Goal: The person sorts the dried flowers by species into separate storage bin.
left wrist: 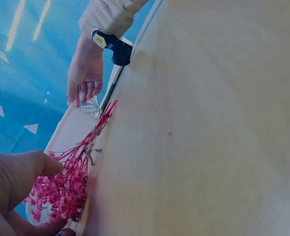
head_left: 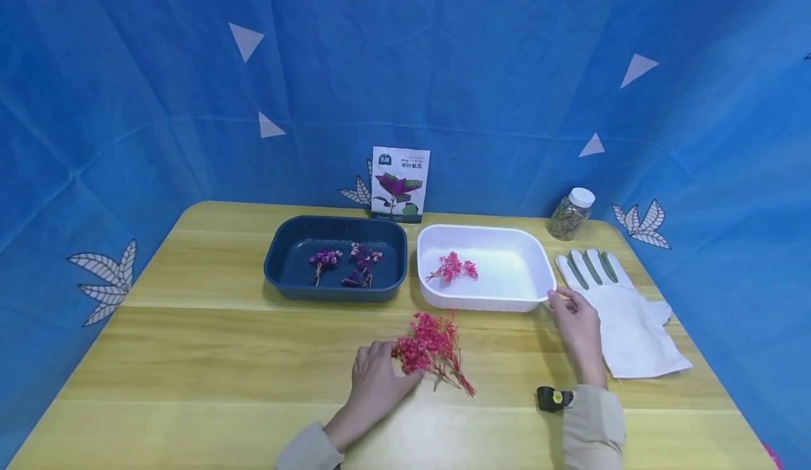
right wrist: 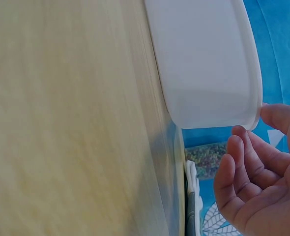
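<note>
On the table lies a bunch of pink dried flowers, thin stems pointing toward the front right. My left hand has its thumb and fingers round the flower heads at the bunch's left side; the left wrist view shows the thumb over the blossoms. My right hand pinches the front right corner of the white tray, thumb at the rim and fingertips just below it, as the right wrist view shows. Inside the tray, toward its left, rests a smaller pink sprig.
Left of the white tray stands a dark blue tray holding several purple dried sprigs. A seed packet leans on the blue curtain behind. At right are a white-capped jar and a white glove with green stripes.
</note>
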Action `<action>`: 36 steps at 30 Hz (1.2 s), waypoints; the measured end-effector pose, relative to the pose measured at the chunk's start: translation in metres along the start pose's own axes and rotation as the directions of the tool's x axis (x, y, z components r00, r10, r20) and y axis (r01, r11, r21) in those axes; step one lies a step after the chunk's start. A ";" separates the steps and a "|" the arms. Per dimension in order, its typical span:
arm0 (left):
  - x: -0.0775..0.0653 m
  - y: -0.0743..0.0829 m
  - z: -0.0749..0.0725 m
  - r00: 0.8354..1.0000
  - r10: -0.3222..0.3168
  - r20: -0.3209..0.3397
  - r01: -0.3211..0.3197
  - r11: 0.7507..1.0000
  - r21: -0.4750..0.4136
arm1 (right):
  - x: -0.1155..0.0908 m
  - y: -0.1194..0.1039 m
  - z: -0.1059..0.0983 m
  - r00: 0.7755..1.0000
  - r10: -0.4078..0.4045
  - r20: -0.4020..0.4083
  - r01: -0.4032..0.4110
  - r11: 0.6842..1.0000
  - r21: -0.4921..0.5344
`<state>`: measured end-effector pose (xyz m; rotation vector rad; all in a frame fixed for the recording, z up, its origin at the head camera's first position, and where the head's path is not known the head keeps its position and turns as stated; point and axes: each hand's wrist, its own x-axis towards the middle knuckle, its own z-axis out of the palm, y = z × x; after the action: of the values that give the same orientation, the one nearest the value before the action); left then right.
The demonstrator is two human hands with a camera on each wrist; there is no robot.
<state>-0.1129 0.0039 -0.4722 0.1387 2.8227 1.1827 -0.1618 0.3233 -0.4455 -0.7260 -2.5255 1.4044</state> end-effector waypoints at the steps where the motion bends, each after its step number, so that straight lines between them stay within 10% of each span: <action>1: 0.000 0.000 0.000 1.000 0.001 -0.001 -0.001 1.000 -0.010 | 0.000 0.000 0.000 1.000 0.001 0.001 -0.001 1.000 0.003; 18: 0.010 -0.005 -0.020 0.993 -0.003 0.116 0.036 0.957 -0.288 | 0.000 0.002 -0.001 1.000 -0.025 -0.007 0.025 1.000 0.007; 36: 0.015 -0.003 -0.044 0.994 0.010 0.107 0.026 0.943 -0.333 | 0.000 0.000 -0.001 0.999 -0.032 -0.014 0.032 0.999 -0.018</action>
<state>-0.1322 -0.0279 -0.4446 0.1617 2.4844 1.5778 -0.1611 0.3237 -0.4452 -0.6935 -2.5301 1.3632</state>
